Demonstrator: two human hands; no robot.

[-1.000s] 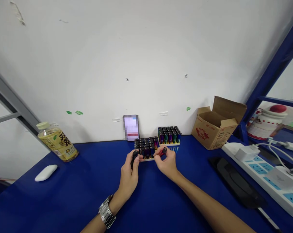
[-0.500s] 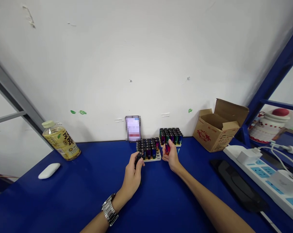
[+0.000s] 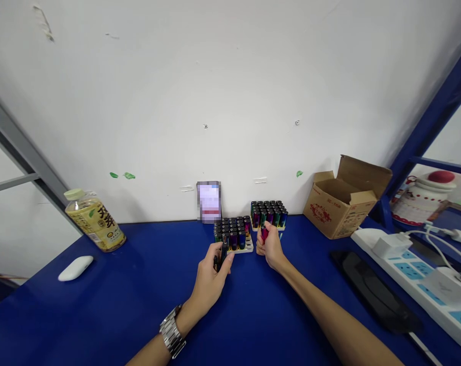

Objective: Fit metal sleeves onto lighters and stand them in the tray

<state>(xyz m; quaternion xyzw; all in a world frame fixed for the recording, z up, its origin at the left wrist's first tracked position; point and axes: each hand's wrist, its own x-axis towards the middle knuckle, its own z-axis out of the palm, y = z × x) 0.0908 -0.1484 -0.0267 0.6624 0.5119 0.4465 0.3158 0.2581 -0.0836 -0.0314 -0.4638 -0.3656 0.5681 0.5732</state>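
Note:
My left hand (image 3: pixel 213 272) is closed around a slim black lighter (image 3: pixel 224 250), held upright between thumb and fingers; a second dark piece shows lower in the grip, too hidden to name. Just behind it stands a pale tray (image 3: pixel 249 248) packed with shiny coloured, black-topped lighters (image 3: pixel 234 239), with some bare slots at its right side. My right hand (image 3: pixel 269 249) is wrapped around a red lighter (image 3: pixel 264 233), partly covered by the fingers. A second tray (image 3: pixel 281 229) of similar lighters (image 3: pixel 269 211) stands right behind that hand.
A phone (image 3: pixel 209 202) leans on the wall behind the trays. To the right are an open carton (image 3: pixel 327 211), a black phone-like slab (image 3: pixel 373 290) and a power strip (image 3: pixel 417 279). A drink bottle (image 3: pixel 96 221) and white case (image 3: pixel 76 268) stand left on the blue table (image 3: pixel 139 300).
My left hand has shifted slightly right and turned, so the black lighter stands more upright, overlapping the near tray's front. My right hand has barely moved and keeps the red lighter.

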